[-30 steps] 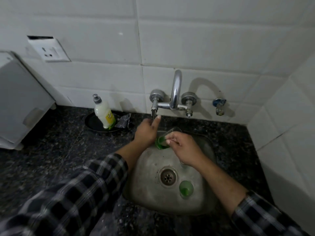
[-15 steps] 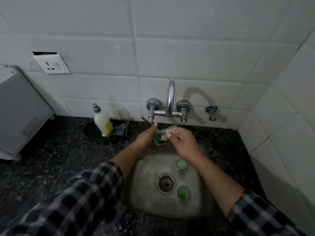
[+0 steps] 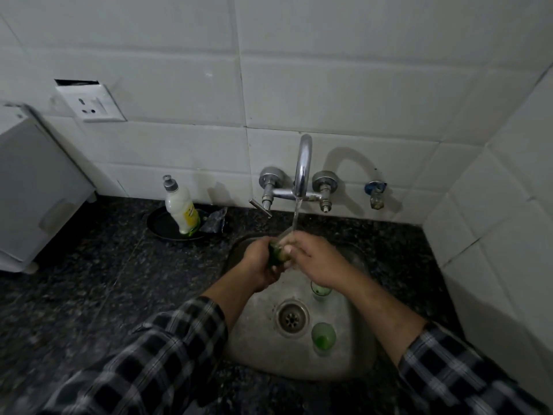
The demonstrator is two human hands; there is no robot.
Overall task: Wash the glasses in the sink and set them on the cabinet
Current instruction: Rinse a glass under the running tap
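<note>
- Step in hand: rinsing, first glass of three by my read. The water stream (image 3: 294, 218) runs from the tap (image 3: 302, 166) straight onto both hands.
- The left hand (image 3: 257, 266) is wrapped round the held glass (image 3: 276, 255), which is green, tilted and over the back of the sink (image 3: 356, 363).
- The right hand (image 3: 317, 260) has its fingers bent over the glass mouth and clamps it from the other side. I can't tell if a finger is inside; too dark and blurred.
- Two more green glasses stand upright in the basin. The far glass (image 3: 320, 290) is just below the right wrist and the near glass (image 3: 323, 336) is beside the drain (image 3: 291, 317). They stand apart from each other.
- Progress call: early. I see no glass out on the counter (image 3: 89, 280), and I can't pick out the cabinet in this view.
- Next move, as I judge it: finish the rinse, tip the water out, hand off to one hand and carry the glass out.
- That needs a firm grip because wet glass is slick.
- It also needs a clean lift, since the far glass sits right under the right forearm and could get clipped.
- The soap bottle (image 3: 181, 208) is near, left of the tap, if a rewash is needed.
</note>
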